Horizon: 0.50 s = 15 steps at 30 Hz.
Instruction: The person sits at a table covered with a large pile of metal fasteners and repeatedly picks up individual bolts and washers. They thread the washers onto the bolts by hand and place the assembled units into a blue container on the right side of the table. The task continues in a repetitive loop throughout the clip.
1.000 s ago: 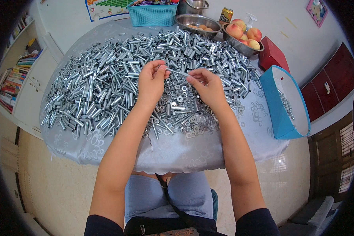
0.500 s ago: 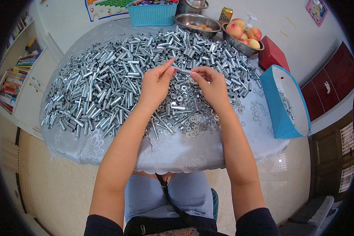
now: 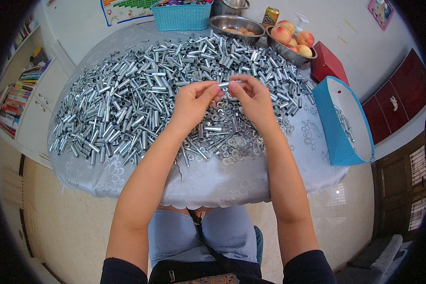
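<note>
Above the middle of the pile, my left hand (image 3: 194, 98) and my right hand (image 3: 253, 97) meet fingertip to fingertip. Between them they pinch a short silver metal sleeve (image 3: 224, 85), held roughly level; its ends are hidden by my fingers. Whether a bolt sits inside it, I cannot tell. Beneath and around the hands spreads a heap of loose metal sleeves (image 3: 128, 94). Flat washers (image 3: 234, 144) and nuts lie closer to me, between my forearms, with a few long bolts (image 3: 197, 148) beside my left forearm.
A blue fabric bin (image 3: 333, 137) with several metal pieces stands on the right. Along the back are a turquoise basket (image 3: 181, 19), a metal bowl of eggs (image 3: 222, 23), a can (image 3: 270, 17), a bowl of peaches (image 3: 288, 53) and a red box (image 3: 329, 64).
My left fingers have curled in from a stretched pinch, and the two hands have come closer together around the metal piece. It now shows as a shorter length between the fingertips.
</note>
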Each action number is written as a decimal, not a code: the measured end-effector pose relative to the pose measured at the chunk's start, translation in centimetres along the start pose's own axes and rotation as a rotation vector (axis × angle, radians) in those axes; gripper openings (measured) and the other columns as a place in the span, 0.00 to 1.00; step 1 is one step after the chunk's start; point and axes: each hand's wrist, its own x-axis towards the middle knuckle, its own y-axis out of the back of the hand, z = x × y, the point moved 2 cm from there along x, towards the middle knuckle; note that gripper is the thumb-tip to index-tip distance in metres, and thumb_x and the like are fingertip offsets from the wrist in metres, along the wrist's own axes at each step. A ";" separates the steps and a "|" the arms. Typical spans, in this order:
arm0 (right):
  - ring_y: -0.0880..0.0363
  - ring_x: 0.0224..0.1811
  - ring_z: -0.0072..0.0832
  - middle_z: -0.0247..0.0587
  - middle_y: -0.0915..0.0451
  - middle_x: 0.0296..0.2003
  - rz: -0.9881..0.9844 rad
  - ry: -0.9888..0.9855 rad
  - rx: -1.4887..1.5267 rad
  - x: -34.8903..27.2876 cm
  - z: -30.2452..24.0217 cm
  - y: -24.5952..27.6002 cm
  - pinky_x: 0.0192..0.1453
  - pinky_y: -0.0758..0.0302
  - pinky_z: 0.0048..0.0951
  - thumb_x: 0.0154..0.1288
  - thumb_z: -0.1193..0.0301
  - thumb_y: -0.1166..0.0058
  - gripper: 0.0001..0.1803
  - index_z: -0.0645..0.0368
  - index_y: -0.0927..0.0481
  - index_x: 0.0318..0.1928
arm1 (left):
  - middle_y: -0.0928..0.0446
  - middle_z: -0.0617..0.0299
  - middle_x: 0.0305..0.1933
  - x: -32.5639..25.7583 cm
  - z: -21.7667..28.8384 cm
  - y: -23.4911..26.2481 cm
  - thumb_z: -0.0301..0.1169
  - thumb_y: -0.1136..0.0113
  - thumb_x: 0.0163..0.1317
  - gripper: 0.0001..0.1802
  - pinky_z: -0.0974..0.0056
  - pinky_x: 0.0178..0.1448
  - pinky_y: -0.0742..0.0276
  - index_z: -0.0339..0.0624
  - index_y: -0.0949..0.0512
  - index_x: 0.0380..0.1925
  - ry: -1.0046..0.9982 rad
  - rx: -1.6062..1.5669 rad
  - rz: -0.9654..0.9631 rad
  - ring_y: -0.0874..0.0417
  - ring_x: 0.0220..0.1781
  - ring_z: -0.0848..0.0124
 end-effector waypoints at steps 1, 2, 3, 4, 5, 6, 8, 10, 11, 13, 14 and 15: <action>0.27 0.28 0.20 0.35 0.22 0.25 0.005 0.012 -0.058 -0.1 -0.2 0.0 0.33 0.31 0.21 0.54 0.70 0.43 0.09 0.63 0.21 0.33 | 0.22 0.60 0.33 0.3 -0.4 0.5 0.32 0.48 0.60 0.14 0.74 0.37 0.26 0.32 0.25 0.40 -0.022 -0.005 0.049 0.23 0.31 0.77; 0.26 0.27 0.22 0.36 0.22 0.25 0.010 0.024 -0.116 -0.1 -0.3 0.1 0.33 0.30 0.23 0.53 0.69 0.42 0.09 0.62 0.21 0.32 | 0.22 0.59 0.34 0.5 -0.6 0.9 0.32 0.48 0.61 0.14 0.74 0.37 0.25 0.32 0.25 0.40 -0.044 -0.009 0.098 0.23 0.31 0.77; 0.25 0.27 0.25 0.38 0.21 0.26 -0.056 0.091 -0.302 -0.2 -0.3 0.3 0.33 0.30 0.26 0.51 0.68 0.42 0.09 0.61 0.20 0.31 | 0.22 0.59 0.34 0.5 -0.3 1.2 0.32 0.49 0.61 0.13 0.74 0.37 0.25 0.32 0.25 0.39 -0.011 -0.047 0.163 0.23 0.32 0.77; 0.25 0.26 0.29 0.39 0.21 0.27 -0.122 0.159 -0.487 -0.3 -0.3 0.7 0.34 0.30 0.29 0.49 0.67 0.41 0.09 0.60 0.20 0.29 | 0.22 0.59 0.35 0.5 -0.1 1.5 0.32 0.48 0.61 0.13 0.73 0.38 0.25 0.33 0.25 0.40 0.028 -0.092 0.214 0.23 0.33 0.77; 0.25 0.26 0.32 0.40 0.21 0.28 -0.189 0.226 -0.673 -0.4 -0.2 0.8 0.35 0.29 0.31 0.48 0.67 0.40 0.09 0.58 0.19 0.28 | 0.22 0.59 0.33 0.5 0.1 1.6 0.32 0.48 0.60 0.13 0.74 0.35 0.26 0.32 0.25 0.39 0.023 -0.118 0.234 0.23 0.31 0.78; 0.25 0.27 0.35 0.41 0.21 0.28 -0.241 0.224 -0.675 -0.5 -0.2 0.6 0.35 0.30 0.33 0.46 0.66 0.40 0.09 0.57 0.19 0.27 | 0.22 0.59 0.32 0.4 0.4 1.6 0.31 0.48 0.60 0.13 0.75 0.33 0.26 0.31 0.25 0.38 0.017 -0.144 0.256 0.24 0.29 0.78; 0.25 0.29 0.40 0.41 0.22 0.29 -0.345 0.219 -0.677 -1.0 -0.4 -0.1 0.37 0.30 0.37 0.44 0.65 0.40 0.08 0.55 0.18 0.24 | 0.22 0.60 0.31 0.2 0.9 1.5 0.32 0.47 0.60 0.13 0.76 0.33 0.27 0.31 0.25 0.37 0.013 -0.144 0.272 0.24 0.29 0.78; 0.27 0.33 0.38 0.41 0.22 0.27 -0.313 0.273 -0.742 -1.5 -0.4 -0.3 0.40 0.32 0.36 0.44 0.65 0.41 0.08 0.55 0.18 0.25 | 0.22 0.60 0.32 0.2 0.9 1.3 0.33 0.47 0.60 0.13 0.75 0.34 0.26 0.32 0.25 0.38 0.014 -0.125 0.258 0.24 0.30 0.78; 0.27 0.33 0.38 0.41 0.22 0.26 -0.318 0.278 -0.754 -1.5 -0.4 -0.3 0.40 0.33 0.36 0.45 0.65 0.41 0.07 0.54 0.18 0.24 | 0.22 0.60 0.33 0.2 0.8 1.2 0.34 0.47 0.60 0.14 0.75 0.35 0.26 0.33 0.25 0.38 0.018 -0.102 0.238 0.24 0.31 0.78; 0.27 0.33 0.38 0.41 0.22 0.26 -0.319 0.289 -0.765 -1.5 -0.3 -0.5 0.40 0.33 0.36 0.46 0.66 0.42 0.07 0.55 0.19 0.25 | 0.22 0.60 0.33 0.2 0.6 1.2 0.34 0.47 0.60 0.14 0.75 0.35 0.27 0.33 0.25 0.38 0.012 -0.083 0.217 0.24 0.31 0.78; 0.26 0.33 0.38 0.42 0.22 0.27 -0.315 0.295 -0.765 -1.4 -0.3 -0.6 0.39 0.32 0.36 0.47 0.67 0.42 0.07 0.56 0.19 0.25 | 0.22 0.61 0.31 0.3 0.5 1.2 0.33 0.47 0.60 0.13 0.75 0.33 0.27 0.33 0.25 0.38 0.000 -0.089 0.214 0.24 0.30 0.79; 0.26 0.32 0.38 0.42 0.22 0.27 -0.309 0.298 -0.769 -1.3 -0.3 -0.6 0.39 0.31 0.36 0.47 0.68 0.43 0.06 0.56 0.19 0.26 | 0.22 0.61 0.30 0.3 0.4 1.1 0.32 0.47 0.60 0.13 0.76 0.32 0.27 0.32 0.24 0.37 -0.010 -0.097 0.208 0.24 0.29 0.79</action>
